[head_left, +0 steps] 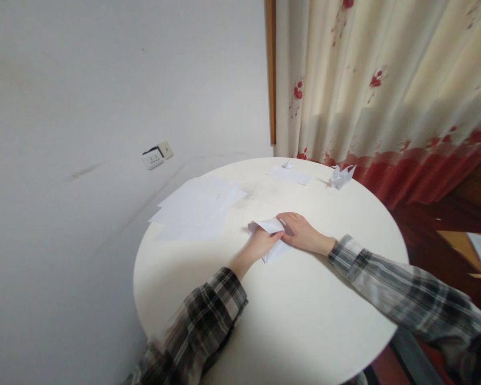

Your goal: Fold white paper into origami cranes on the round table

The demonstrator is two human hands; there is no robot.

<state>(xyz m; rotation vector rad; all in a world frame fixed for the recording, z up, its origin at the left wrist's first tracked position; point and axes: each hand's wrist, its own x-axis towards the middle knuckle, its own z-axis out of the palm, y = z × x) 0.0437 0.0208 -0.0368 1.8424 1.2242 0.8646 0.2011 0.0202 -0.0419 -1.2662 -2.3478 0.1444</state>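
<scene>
A partly folded sheet of white paper [269, 225] lies near the middle of the round white table [288, 321]. My left hand [261, 241] is closed on its near left side, partly under a raised flap. From the right, my right hand [301, 233] grips the paper's edge, its thumb close to the left hand's fingertips. A lower corner of the sheet sticks out below both hands. The fingers hide much of the folds, so the exact shape cannot be made out.
Loose white sheets [196, 206] are spread at the table's left. Toward the back lie a small sheet [291, 175] with a little folded paper piece [288, 165] and a folded paper crane [340, 177]. A wall socket [153, 159] and a flowered curtain [369, 80] stand behind.
</scene>
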